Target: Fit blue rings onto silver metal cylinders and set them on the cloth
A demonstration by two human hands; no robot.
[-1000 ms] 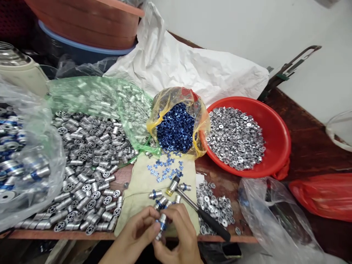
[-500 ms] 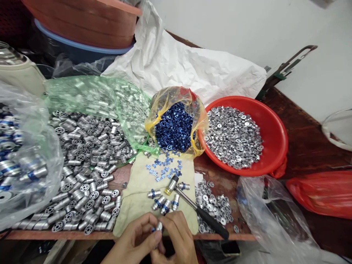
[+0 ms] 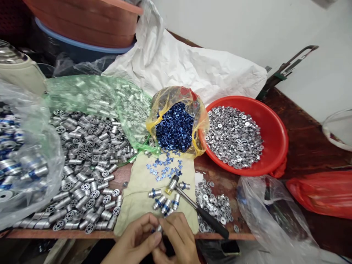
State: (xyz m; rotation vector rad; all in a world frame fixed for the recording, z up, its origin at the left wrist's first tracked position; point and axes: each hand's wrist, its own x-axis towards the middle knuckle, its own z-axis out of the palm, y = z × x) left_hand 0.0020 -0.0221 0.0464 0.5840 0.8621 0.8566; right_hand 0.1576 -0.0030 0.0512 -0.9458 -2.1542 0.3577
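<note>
At the table's front edge, my left hand (image 3: 139, 238) is closed, with thumb and fingers pinching a small silver metal cylinder (image 3: 158, 228) with a bit of blue on it. My right hand (image 3: 177, 236) is closed on the same piece from the other side, and its fingertips hide most of it. Just beyond my hands, several silver cylinders with blue rings (image 3: 165, 206) lie on a beige cloth (image 3: 132, 205). A small hammer (image 3: 196, 207) with a black handle rests across the cloth's right side. Small blue three-armed pieces (image 3: 165, 169) are scattered farther up the cloth.
Plain silver cylinders (image 3: 82, 190) are heaped on the left, partly under a green bag (image 3: 82, 93). A yellow bag (image 3: 154, 123) holds blue rings. Silver rings fill a red basin (image 3: 277, 135); more loose silver rings (image 3: 214, 205) lie near the hammer. A clear bag (image 3: 52, 146) stands far left.
My right fingers have shifted slightly over the metal cylinder, so less of it shows. My left hand stays nearly in place, and the things on the table have not moved.
</note>
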